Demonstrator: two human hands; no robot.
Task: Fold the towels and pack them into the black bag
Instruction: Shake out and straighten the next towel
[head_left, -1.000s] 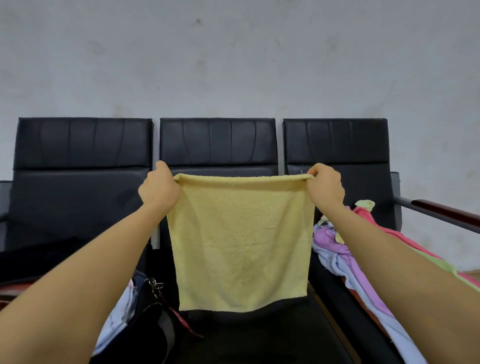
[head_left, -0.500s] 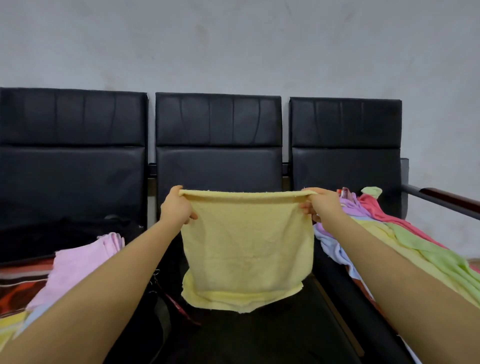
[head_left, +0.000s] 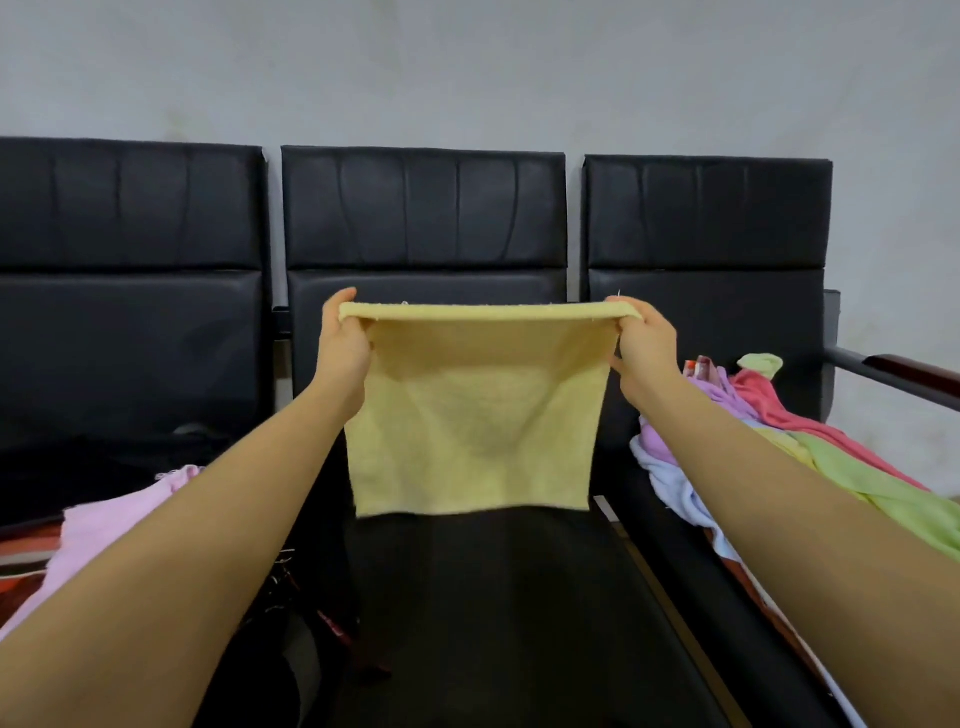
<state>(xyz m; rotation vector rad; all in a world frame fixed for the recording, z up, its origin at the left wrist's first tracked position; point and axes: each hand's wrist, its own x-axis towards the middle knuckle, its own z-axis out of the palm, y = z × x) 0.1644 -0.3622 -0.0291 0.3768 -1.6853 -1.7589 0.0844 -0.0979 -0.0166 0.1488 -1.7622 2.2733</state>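
Yellow towel: held up over the middle seat, hanging clear of it. Left hand and right hand: fingers pinching its top corners. Towel pile: right seat. Pink towel: left seat.

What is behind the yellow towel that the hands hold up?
Behind the yellow towel is the middle black chair; its lower backrest and the seat's rear are covered.

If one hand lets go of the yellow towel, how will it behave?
Probably floppy: the yellow towel hangs limp from both top corners. Likely light, since the left hand and right hand hold it by fingertip pinches.
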